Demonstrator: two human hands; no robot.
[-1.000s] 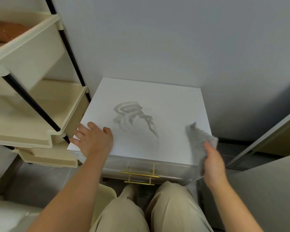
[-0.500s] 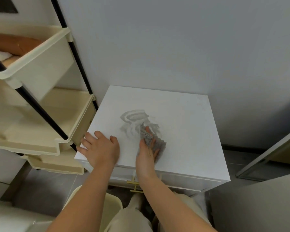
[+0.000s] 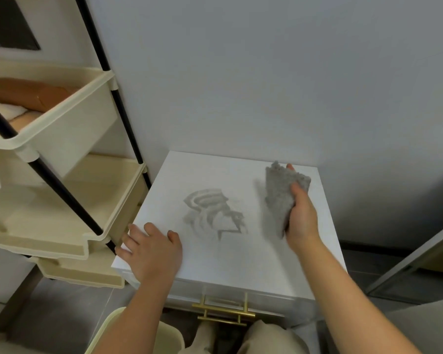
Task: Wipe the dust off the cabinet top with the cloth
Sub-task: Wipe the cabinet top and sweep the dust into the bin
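Observation:
The white cabinet top [image 3: 241,261] lies below me against the grey wall. A grey smear of dust [image 3: 212,213] with curved streaks marks its middle. My right hand [image 3: 302,221] grips a fuzzy grey cloth [image 3: 279,198] over the right part of the top, to the right of the dust. The cloth stands up from my palm and looks lifted a little off the surface. My left hand [image 3: 151,251] rests flat, fingers apart, on the front left corner of the cabinet top.
A cream plastic rack [image 3: 62,200] with black posts stands close on the left, touching the cabinet's side. Gold drawer handles [image 3: 223,312] stick out at the cabinet front, above my knees. A pale bin rim [image 3: 105,328] is at the lower left. A door frame [image 3: 414,264] is at the right.
My right hand has swept the cloth from the dust smear in the middle out to the right and back of the top. The smear's lower tail is thinner. My left hand has stayed put.

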